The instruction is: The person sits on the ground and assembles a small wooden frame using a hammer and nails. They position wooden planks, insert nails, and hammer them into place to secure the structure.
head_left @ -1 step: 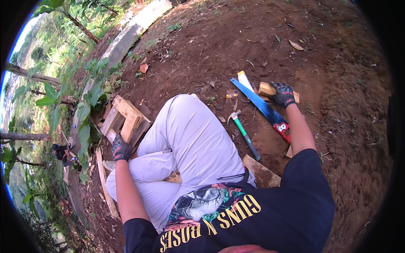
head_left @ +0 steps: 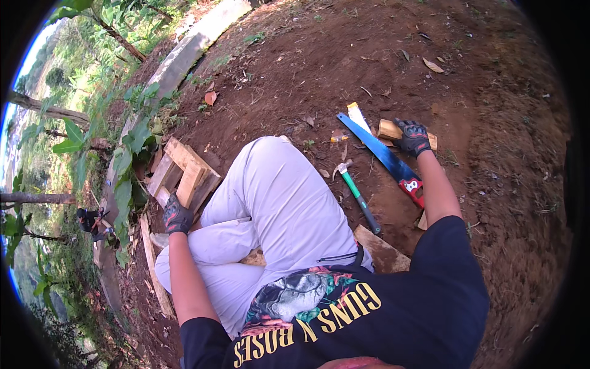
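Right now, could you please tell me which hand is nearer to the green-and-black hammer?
Right. The right hand, on a wooden block, lies beyond the saw, to the hammer's right; the left hand, at the wooden boards, is off to its left, across the bent legs.

Tan dry leaf (head_left: 432,66) and reddish leaf (head_left: 210,98) on brown soil (head_left: 344,67), long grey concrete curb (head_left: 184,56) beside broad-leaved green plants (head_left: 140,134)

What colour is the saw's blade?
The blade is blue; it shows in the head view.
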A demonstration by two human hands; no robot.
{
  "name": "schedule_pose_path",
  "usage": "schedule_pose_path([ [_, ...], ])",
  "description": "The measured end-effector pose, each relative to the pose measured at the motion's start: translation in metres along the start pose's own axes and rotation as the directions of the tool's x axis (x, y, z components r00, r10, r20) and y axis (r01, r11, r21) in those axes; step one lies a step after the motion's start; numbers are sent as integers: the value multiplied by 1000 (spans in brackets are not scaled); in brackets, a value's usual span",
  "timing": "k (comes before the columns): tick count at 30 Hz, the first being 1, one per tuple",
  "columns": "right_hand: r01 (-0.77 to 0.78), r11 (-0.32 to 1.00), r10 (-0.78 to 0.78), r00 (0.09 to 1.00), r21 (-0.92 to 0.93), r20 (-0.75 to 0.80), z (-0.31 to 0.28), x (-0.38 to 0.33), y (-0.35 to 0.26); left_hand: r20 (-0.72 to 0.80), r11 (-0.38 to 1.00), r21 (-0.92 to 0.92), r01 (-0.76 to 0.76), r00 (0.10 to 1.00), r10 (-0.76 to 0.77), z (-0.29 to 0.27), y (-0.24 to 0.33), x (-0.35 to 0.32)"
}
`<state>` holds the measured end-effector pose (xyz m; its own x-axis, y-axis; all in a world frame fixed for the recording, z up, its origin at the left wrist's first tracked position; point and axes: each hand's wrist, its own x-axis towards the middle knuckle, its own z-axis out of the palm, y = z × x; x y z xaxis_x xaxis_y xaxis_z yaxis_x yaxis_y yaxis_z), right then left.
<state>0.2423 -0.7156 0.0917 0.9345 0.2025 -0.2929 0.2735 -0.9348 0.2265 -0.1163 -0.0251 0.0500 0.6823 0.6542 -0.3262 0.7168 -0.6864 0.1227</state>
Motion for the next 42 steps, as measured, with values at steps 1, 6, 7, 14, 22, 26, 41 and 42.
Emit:
schedule_pose_path([
  [1, -12, 999, 11, 1000, -34, -9, 2, 0, 3, 21, 1000, -15, 13, 1000, -13, -3, 6, -2],
  [6, -49, 998, 54, 982, -35, 181, -36, 8, -36, -62, 1000, -20, -19, 998, 17, 6, -9, 5],
  [7, -11, 994, 29, 988, -113, 154, -39, 3, -39, -40, 1000, -23, -14, 999, 13, 4, -5, 7],
  [14, 240, 969, -247, 949, -62, -195, -85, 29, -154, -58, 1000, 1, -1, 998, 1, 13, -19, 9],
  [22, 803, 596, -797, 592, -3, -121, -152, 64, -412, -18, 999, -51, -4, 1000, 3, 8, -19, 6],
  [26, 953, 299, -946, 302, -43, 115, -127, 71, -499, 9, 995, -101, -10, 1000, 11, 10, -20, 9],
  [41, 932, 362, -913, 348, 28, 212, -131, 52, -553, 161, 859, -500, -108, 963, 215, -30, -29, 67],
  [42, 930, 364, -913, 348, 42, 215, -131, 45, -555, 92, 811, -564, -156, 964, 249, -13, -32, 85],
])
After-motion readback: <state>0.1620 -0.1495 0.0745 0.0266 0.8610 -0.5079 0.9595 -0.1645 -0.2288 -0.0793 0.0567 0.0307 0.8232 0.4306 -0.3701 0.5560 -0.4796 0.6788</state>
